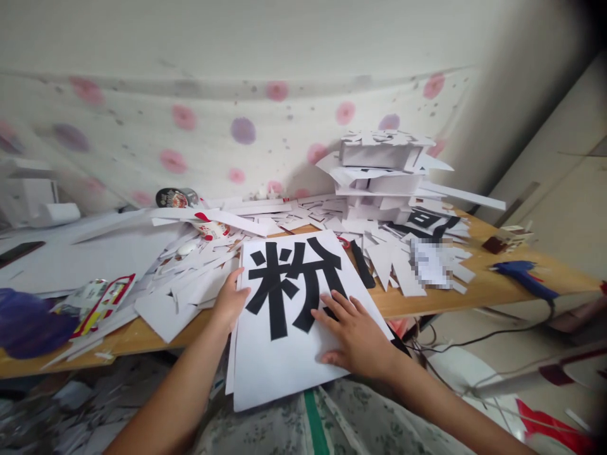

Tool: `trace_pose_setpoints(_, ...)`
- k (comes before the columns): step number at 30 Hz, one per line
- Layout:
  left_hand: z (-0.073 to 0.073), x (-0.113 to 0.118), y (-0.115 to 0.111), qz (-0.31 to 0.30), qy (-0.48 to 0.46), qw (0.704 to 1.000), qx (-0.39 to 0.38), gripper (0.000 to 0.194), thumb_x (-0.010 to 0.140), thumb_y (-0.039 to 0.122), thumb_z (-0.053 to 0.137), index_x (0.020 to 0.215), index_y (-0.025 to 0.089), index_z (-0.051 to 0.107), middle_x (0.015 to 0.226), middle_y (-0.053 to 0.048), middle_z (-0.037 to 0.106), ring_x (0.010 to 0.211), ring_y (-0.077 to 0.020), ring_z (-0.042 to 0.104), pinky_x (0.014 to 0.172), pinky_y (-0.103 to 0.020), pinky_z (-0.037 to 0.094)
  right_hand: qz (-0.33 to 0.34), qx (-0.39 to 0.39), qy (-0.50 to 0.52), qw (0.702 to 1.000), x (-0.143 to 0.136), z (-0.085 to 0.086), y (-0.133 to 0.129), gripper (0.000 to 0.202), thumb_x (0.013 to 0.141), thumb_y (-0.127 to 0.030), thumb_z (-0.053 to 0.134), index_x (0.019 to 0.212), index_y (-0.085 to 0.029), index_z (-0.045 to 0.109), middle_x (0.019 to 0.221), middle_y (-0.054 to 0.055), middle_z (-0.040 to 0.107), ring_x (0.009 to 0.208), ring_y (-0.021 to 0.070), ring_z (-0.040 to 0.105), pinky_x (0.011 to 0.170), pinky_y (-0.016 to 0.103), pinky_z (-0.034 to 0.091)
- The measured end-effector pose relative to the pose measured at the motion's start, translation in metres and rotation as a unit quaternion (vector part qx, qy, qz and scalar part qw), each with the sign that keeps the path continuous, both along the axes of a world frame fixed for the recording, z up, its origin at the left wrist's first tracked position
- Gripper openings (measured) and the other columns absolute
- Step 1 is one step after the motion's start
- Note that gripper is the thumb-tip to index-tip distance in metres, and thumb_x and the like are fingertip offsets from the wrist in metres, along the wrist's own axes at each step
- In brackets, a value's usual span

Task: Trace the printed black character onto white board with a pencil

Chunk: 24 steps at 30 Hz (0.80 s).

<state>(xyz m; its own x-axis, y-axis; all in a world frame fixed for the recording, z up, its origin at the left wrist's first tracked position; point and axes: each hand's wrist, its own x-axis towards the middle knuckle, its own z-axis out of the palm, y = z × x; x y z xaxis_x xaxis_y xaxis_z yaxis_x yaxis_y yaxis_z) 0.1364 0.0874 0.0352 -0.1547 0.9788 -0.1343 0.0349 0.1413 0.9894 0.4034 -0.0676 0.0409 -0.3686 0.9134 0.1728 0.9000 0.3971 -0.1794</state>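
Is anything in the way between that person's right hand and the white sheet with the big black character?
No, nothing visible is: the right hand lies right on the white sheet, partly covering the black character.

Sheet (294, 360): white, rectangular, one short end toward us.
Character (278, 309): bold black 粉, upright as we view it.
Lower sheet (230, 373): white, a strip showing at left.
Place: far end over the tabletop (398, 307).

Character sheet (279, 376): was white, bearing a black character (278, 303)
Wall cloth (213, 136): was white behind the sheet, with pink and purple blooms (243, 130)
Glue gun (524, 276): was blue, right of the sheet
Tabletop (408, 308): was yellow-brown beyond the sheet
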Motion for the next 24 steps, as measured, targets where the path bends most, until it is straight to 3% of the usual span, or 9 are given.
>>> trace_pose_setpoints(4,0.011,0.002,-0.011,-0.007,0.158,0.985,0.062,0.054,0.064,0.012,0.071,0.116,0.023,0.064,0.140,-0.012,0.052,0.139,-0.0340,0.035,0.114,-0.047,0.025,0.003,-0.046,-0.008,0.999,0.000,-0.010,0.000,0.083,0.081,-0.076,0.048,0.147,-0.026,0.039,0.155,0.015,0.029,0.142,0.0419,0.024,0.108,0.066,0.026)
trace_pose_setpoints(7,0.020,0.007,-0.036,-0.042,0.265,0.954,0.137,0.050,0.069,0.021,0.070,0.119,0.027,0.065,0.158,-0.004,0.029,0.148,-0.0330,0.002,0.119,-0.050,0.002,0.006,-0.046,0.005,0.999,0.005,-0.012,0.002,0.087,0.080,-0.080,0.043,0.148,-0.027,0.037,0.157,0.014,0.026,0.143,0.0408,0.022,0.109,0.065,0.024)
trace_pose_setpoints(9,0.020,0.011,-0.058,-0.163,0.423,0.866,0.213,0.053,0.077,0.033,0.064,0.129,0.029,0.059,0.160,-0.004,0.024,0.148,-0.0352,0.008,0.117,-0.057,0.007,0.008,-0.045,0.016,0.999,0.005,-0.011,0.003,0.088,0.078,-0.082,0.041,0.148,-0.029,0.036,0.157,0.013,0.025,0.143,0.0402,0.021,0.110,0.065,0.023)
trace_pose_setpoints(12,0.007,0.016,-0.084,-0.410,0.511,0.730,0.196,0.080,0.072,0.049,0.069,0.145,0.041,0.037,0.160,0.000,0.021,0.147,-0.0377,0.013,0.113,-0.064,0.014,0.016,-0.034,0.033,0.999,0.006,-0.009,0.002,0.089,0.078,-0.081,0.043,0.148,-0.027,0.036,0.157,0.013,0.026,0.142,0.0400,0.024,0.109,0.065,0.024)
trace_pose_setpoints(16,-0.014,0.019,-0.093,-0.435,0.575,0.662,0.203,0.103,0.057,0.058,0.078,0.146,0.046,0.027,0.160,0.000,0.015,0.146,-0.0417,0.010,0.111,-0.069,0.002,-0.011,0.097,0.141,0.985,0.035,-0.019,-0.014,0.052,0.091,-0.052,0.050,0.133,-0.022,0.056,0.138,0.014,0.054,0.128,0.0315,0.049,0.107,0.056,0.034)
trace_pose_setpoints(18,-0.019,0.020,-0.091,-0.419,0.590,0.658,0.208,0.106,0.052,0.055,0.080,0.145,0.046,0.028,0.159,0.000,0.017,0.145,-0.0421,0.011,0.112,-0.067,0.001,-0.104,0.178,0.237,0.949,0.071,-0.038,-0.031,0.031,0.092,-0.034,0.048,0.112,-0.022,0.068,0.109,0.012,0.069,0.105,0.0260,0.062,0.098,0.048,0.045)
trace_pose_setpoints(20,-0.023,0.020,-0.089,-0.410,0.601,0.653,0.212,0.108,0.048,0.053,0.082,0.143,0.047,0.031,0.158,0.000,0.019,0.145,-0.0425,0.014,0.113,-0.066,0.001,-0.278,0.184,0.316,0.888,0.119,-0.062,-0.054,0.025,0.086,-0.037,0.053,0.091,-0.022,0.071,0.089,0.011,0.070,0.087,0.0251,0.065,0.084,0.042,0.051)
trace_pose_setpoints(22,-0.030,0.017,-0.087,-0.394,0.609,0.648,0.232,0.107,0.046,0.049,0.082,0.142,0.048,0.033,0.157,0.001,0.022,0.144,-0.0423,0.015,0.114,-0.065,0.002,-0.484,0.148,0.364,0.782,0.173,-0.085,-0.081,0.029,0.073,-0.049,0.062,0.075,-0.022,0.068,0.081,0.008,0.069,0.081,0.0248,0.064,0.081,0.039,0.052)
trace_pose_setpoints(24,-0.041,0.012,-0.083,-0.371,0.615,0.648,0.254,0.104,0.047,0.043,0.081,0.141,0.047,0.037,0.157,0.000,0.025,0.144,-0.0427,0.015,0.114,-0.065,0.003,-0.602,0.169,0.351,0.697,0.227,-0.097,-0.110,0.042,0.067,-0.058,0.060,0.079,-0.018,0.065,0.074,0.010,0.066,0.077,0.0287,0.062,0.077,0.045,0.050)
